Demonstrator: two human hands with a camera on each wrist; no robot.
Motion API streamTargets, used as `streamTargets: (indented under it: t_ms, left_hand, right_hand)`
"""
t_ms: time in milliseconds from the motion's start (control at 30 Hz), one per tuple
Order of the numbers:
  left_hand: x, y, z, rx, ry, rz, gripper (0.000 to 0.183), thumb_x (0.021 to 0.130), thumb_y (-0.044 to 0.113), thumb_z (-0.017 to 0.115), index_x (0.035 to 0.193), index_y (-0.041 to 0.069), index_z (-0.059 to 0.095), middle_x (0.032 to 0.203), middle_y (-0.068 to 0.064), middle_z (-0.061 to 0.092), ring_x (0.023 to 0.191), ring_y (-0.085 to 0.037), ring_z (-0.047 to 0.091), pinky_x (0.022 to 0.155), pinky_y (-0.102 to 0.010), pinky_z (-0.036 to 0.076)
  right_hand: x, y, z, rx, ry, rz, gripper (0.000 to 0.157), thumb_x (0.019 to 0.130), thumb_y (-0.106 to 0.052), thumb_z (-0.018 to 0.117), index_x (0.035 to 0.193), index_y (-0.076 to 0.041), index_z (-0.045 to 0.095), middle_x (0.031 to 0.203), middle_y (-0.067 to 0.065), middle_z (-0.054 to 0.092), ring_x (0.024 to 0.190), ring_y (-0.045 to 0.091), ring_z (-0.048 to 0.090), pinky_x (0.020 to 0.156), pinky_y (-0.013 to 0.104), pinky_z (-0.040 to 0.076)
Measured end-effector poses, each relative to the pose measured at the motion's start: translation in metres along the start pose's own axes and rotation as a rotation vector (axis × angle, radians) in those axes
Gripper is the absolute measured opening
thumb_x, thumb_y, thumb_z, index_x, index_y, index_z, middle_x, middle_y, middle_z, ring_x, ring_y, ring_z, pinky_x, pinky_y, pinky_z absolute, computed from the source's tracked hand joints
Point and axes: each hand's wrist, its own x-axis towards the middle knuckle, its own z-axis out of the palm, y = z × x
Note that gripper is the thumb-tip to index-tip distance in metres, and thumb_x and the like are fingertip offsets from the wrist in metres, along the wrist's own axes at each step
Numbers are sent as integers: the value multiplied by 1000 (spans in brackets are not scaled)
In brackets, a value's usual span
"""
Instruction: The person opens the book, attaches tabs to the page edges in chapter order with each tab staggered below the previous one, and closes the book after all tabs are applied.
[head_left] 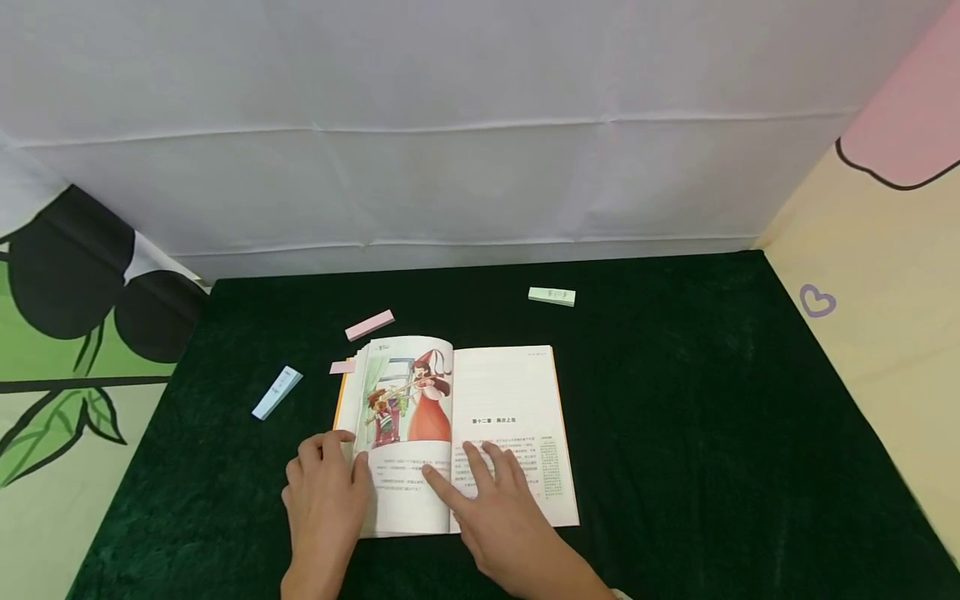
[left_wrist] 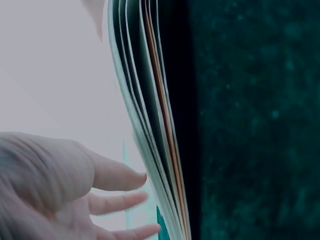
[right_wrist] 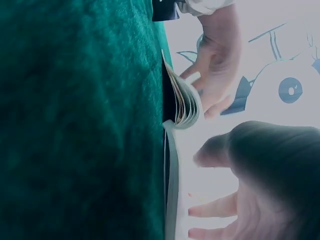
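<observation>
An open book [head_left: 502, 383] lies on the dark green cloth, a colour illustration on its left page and printed text on its right page. My left hand [head_left: 324, 492] is at the lower left edge of the book, thumb over the left page. In the left wrist view, the fingers look nearly straight beside the curved stack of pages [left_wrist: 145, 125]. Spread fingers of my right hand [head_left: 502, 517] rest on the lower right page, with the thumb by the centre fold. A pink sticky tab [head_left: 342, 367] sticks out from the book's left edge.
Around the book lie a pink sticky-note pad [head_left: 370, 325], a blue sticky-note pad [head_left: 277, 392] and a pale green sticky-note pad [head_left: 552, 297]. The green cloth [head_left: 712, 417] covers the table, and a white sheet [head_left: 465, 183] hangs behind it. Printed panels flank both sides.
</observation>
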Motion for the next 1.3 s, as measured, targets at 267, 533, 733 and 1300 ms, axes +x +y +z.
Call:
streamTargets:
  t_ms: [267,533,733,1300]
  left_hand:
    - [-5,6,1,-37,7,270,56,97,-9,55,147,16,54,158,-23,36,143,-51,29,114,-73,29]
    - [-9,14,15,-82,-65,437,44,103,9,58,141,28,64,161,-10,44,149,-42,35,117,-69,36]
    - [-12,22,19,-67,-50,411,36,102,25,67,137,23,66,158,-15,47,147,-45,39,115,-70,39]
    - [-29,47,43,0,33,355,86,75,37,94,140,1,50,161,-30,30,151,-56,27,113,-83,22]
  right_hand:
    - [4,-4,-1,-38,14,43,81,93,-30,79,159,-46,36,155,17,49,135,43,50,112,59,47]
    - [6,-2,1,-55,-10,56,79,94,-32,78,159,-49,35,154,15,51,136,41,51,112,59,48]
    - [2,3,3,-60,71,69,70,95,-33,76,157,-41,44,151,10,57,135,35,55,107,54,52]
    - [-15,29,7,-19,320,555,75,88,-37,84,144,3,57,130,23,57,111,37,53,82,47,47]
